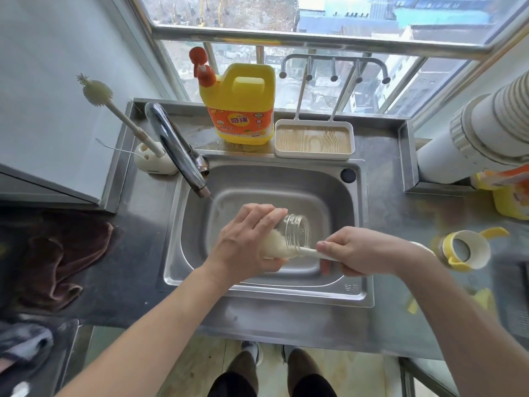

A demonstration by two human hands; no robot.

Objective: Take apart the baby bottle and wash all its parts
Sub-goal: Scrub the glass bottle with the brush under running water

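Under a window runs a stainless steel surface (pixel 400 213), and we stand at its near edge. Sunk into its middle is a rectangular steel sink (pixel 286 293). At the far edge stands a big yellow plastic detergent jug with an orange pump (pixel 243 110), and a crumpled brown cloth (pixel 57 262) lies on the left. Just right of the jug sits a white tray with a wood-grain floor (pixel 313 138). A curved chrome faucet (pixel 177 150) reaches over the sink from the far left.

Over the basin, our left grip (pixel 246 242) is wrapped round the base end of a clear baby bottle body (pixel 297 232), held tilted with its threaded mouth toward the right. Our right grip (pixel 360 250) is clenched on the handle of a white bottle brush (pixel 310 253), whose bristle head is inside the bottle. On the surface right of the sink lies a yellow-and-white bottle collar with handles (pixel 465 249).
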